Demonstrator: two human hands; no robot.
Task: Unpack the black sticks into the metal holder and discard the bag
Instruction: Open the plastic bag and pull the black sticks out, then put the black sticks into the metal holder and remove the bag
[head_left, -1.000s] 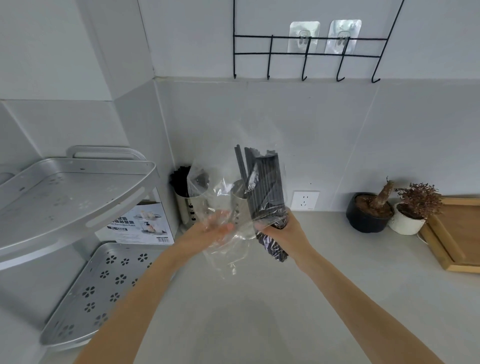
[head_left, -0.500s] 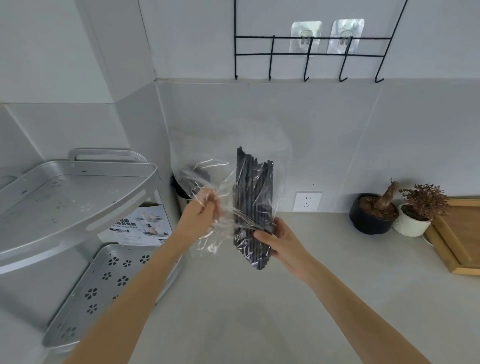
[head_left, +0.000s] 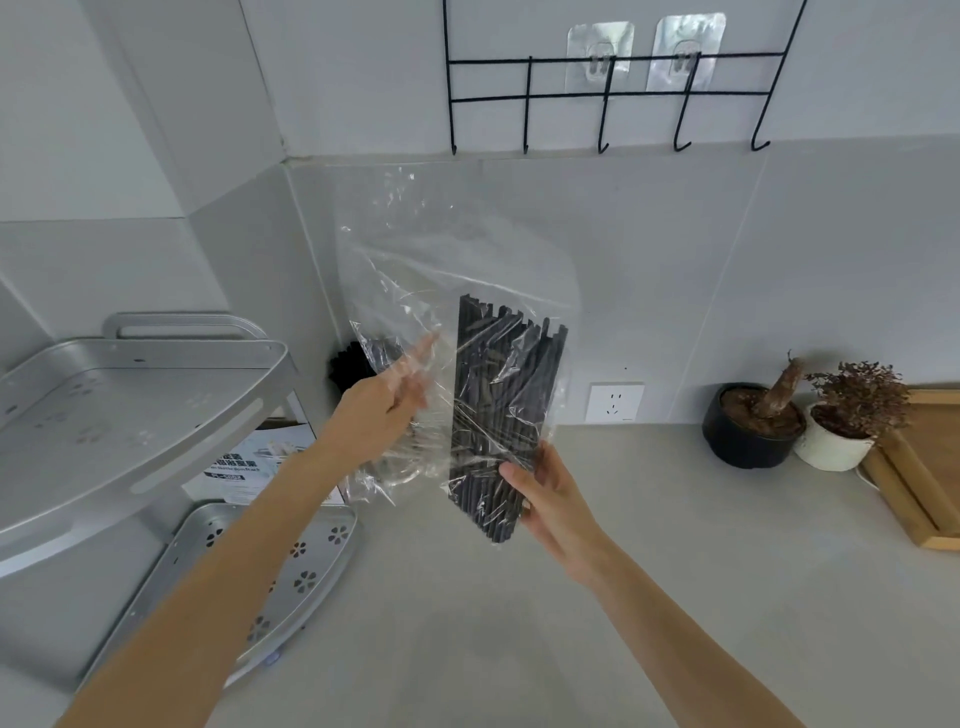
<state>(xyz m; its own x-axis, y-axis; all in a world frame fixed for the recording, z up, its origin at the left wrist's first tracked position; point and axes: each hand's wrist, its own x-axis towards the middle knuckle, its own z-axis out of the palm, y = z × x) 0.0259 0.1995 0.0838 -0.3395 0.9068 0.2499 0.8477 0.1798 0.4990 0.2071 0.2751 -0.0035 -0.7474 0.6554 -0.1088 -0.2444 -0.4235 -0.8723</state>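
A bundle of black sticks (head_left: 501, 410) stands nearly upright in the air, wrapped in a clear plastic bag (head_left: 415, 260) that rises well above it. My right hand (head_left: 545, 493) grips the lower part of the bundle from the right. To the left, my left hand (head_left: 384, 410) holds the loose side of the bag, its fingers stretched out and blurred under the film. The metal holder in the corner is almost fully hidden behind that hand and the bag. Only the dark tops of the sticks standing in it (head_left: 349, 366) show.
A two-tier silver corner rack (head_left: 135, 410) stands at the left, with a printed box (head_left: 249, 462) behind it. Along the wall are a socket (head_left: 614, 402) and two small potted plants (head_left: 753, 426), with a wooden tray (head_left: 930, 467) at the right edge. A black wire hook rail (head_left: 602, 93) hangs above.
Both hands have lifted the bundle higher and toward the wall. The loose bag has spread up and open above the sticks, and my left fingers have straightened out.
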